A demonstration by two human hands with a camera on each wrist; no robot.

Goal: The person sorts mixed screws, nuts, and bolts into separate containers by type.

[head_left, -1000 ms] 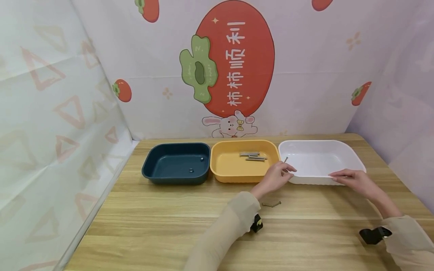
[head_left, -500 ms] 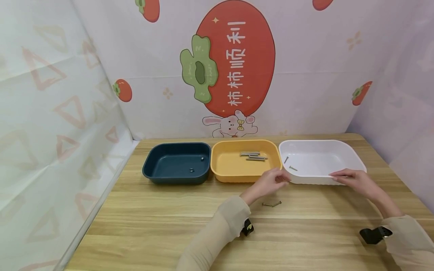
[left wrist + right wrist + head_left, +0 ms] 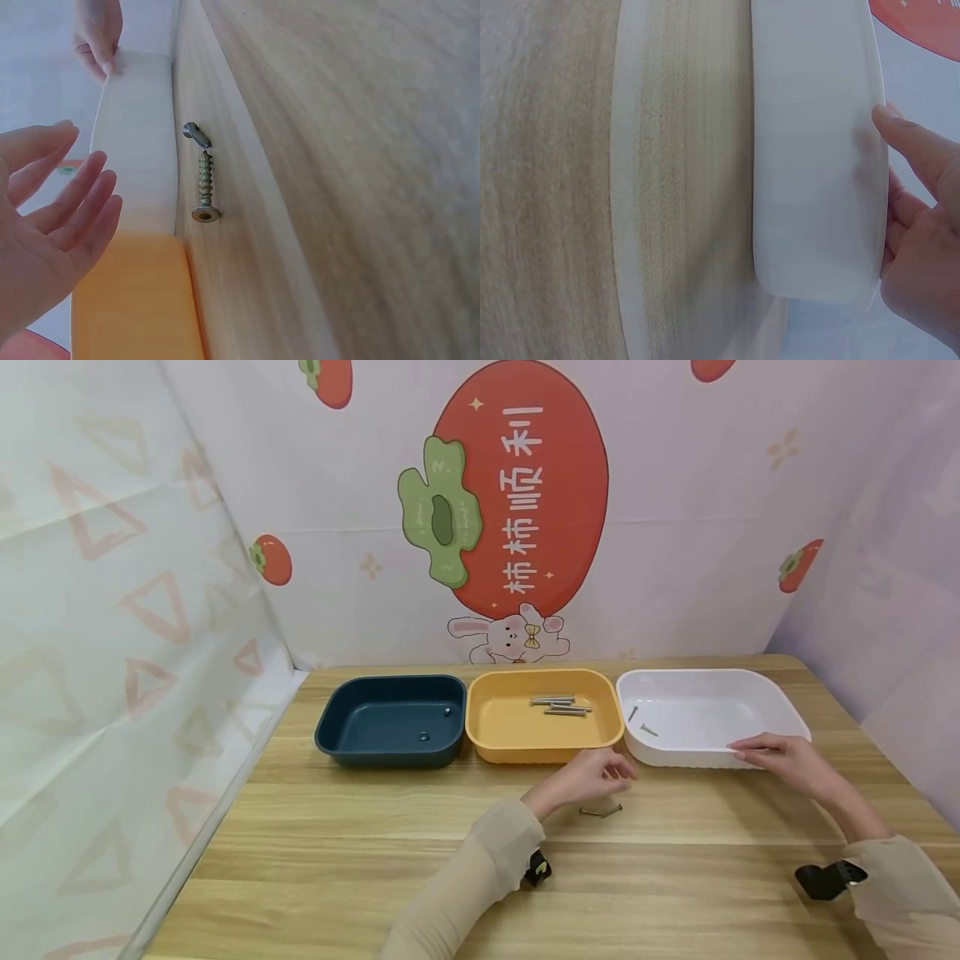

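Note:
My left hand (image 3: 592, 776) hovers in front of the yellow bin (image 3: 491, 754), fingers loosely bent and holding nothing. Just below it on the table lie two small screws (image 3: 600, 812); the left wrist view shows one brassy screw (image 3: 205, 184) with a flat socket head and a darker screw (image 3: 197, 135) near its tip. My right hand (image 3: 780, 762) pinches the front rim of the white bin (image 3: 690, 758), thumb outside; in the right wrist view the other fingers (image 3: 904, 206) are partly hidden behind the wall. Two small screws (image 3: 648, 731) lie in the white bin's left part.
Several longer silver bolts (image 3: 564, 711) lie in the yellow bin. A dark blue bin (image 3: 390, 758) at the left holds two small nut-like metal pieces (image 3: 423, 737). The three bins stand side by side along the back of the wooden table (image 3: 337, 852), before a printed cloth backdrop (image 3: 337, 593).
My left hand has let go of a screw, which now lies in the white bin, and has drawn back left and toward me over the table. The right hand keeps its place.

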